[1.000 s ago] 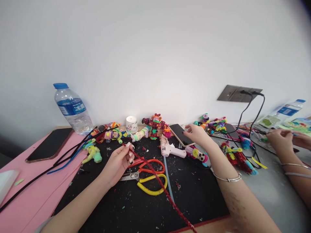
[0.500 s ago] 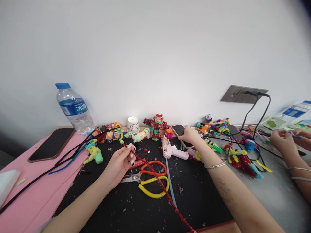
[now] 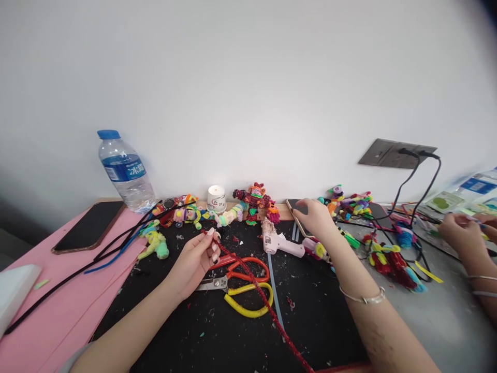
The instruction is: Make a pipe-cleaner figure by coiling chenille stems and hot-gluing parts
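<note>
My left hand (image 3: 202, 259) is closed in a pinch on one end of a long red pipe cleaner (image 3: 267, 305), which trails down to the front edge. Under that strand lie scissors (image 3: 248, 299) with one orange and one yellow handle. Toward the wall, my right hand (image 3: 313, 220) grips a phone (image 3: 294, 213) in a light case, its thumb over the screen side and the other fingers partly hidden. A pale pink glue gun (image 3: 281, 244) rests between my hands, a glue stick (image 3: 275, 290) extending from it.
Pipe-cleaner figures (image 3: 255, 204) line the wall near a paper cup (image 3: 216, 199). At left are a water bottle (image 3: 130, 176), a dark phone (image 3: 89, 228) and black cables. Another person's hands (image 3: 462, 233) work at right, below a wall socket (image 3: 396, 154).
My right hand has moved slightly right with the phone, which is now tilted more, showing more of the glue sticks beside it. My left hand keeps its pinch. The view has shifted slightly.
</note>
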Available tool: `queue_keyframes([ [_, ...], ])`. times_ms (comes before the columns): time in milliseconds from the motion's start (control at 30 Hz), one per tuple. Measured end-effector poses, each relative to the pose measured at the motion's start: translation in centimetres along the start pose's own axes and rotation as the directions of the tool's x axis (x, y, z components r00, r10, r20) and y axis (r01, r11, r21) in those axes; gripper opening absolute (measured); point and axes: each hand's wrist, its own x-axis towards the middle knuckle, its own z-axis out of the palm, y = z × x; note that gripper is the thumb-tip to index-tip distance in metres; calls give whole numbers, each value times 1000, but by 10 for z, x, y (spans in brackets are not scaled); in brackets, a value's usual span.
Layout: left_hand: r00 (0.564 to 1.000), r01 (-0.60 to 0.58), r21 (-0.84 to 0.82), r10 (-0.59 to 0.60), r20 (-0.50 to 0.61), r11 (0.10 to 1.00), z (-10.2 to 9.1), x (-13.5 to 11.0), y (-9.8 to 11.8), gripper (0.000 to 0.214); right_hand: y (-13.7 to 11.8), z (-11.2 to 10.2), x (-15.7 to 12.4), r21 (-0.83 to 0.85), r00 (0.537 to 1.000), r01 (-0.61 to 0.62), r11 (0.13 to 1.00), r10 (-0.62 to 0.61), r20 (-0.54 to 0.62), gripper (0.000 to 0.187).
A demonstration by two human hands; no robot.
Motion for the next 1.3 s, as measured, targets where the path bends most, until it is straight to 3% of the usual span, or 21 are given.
queue_keyframes([
  [100,1000,-8,-25,8,4,1000,0,0,0,21,-27,-5,-26,155,981,193,969,-195,-6,20],
  [133,1000,-11,-34,11,3,999,1,-1,0,21,-37,-3,-35,313,935,339,887,-355,-6,18],
  [200,1000,-7,-33,7,2,999,2,-2,0,21,-54,5,-52,518,829,485,705,-558,-17,15],
  [333,999,12,92,-16,43,996,7,-6,-5,25,-73,28,-78,544,764,588,598,-633,-129,16],
  [433,994,2,249,-30,108,968,10,-10,-9,27,-73,38,-90,571,775,585,576,-605,-183,21],
  [567,990,1,394,-57,131,919,13,-14,-11,29,-74,40,-100,627,783,561,540,-592,-191,15],
  [733,992,1,326,-43,121,945,11,-14,-14,26,-81,41,-108,706,788,531,469,-579,-208,20],
  [933,996,27,238,-47,80,971,11,-12,-16,24,-82,45,-110,754,810,474,455,-561,-170,19],
  [1133,997,18,429,-51,66,903,12,-14,-13,33,-82,45,-111,766,818,438,470,-563,-122,16],
  [1300,984,-38,587,-73,165,809,11,-15,-9,35,-79,47,-109,783,834,429,450,-531,-151,19],
])
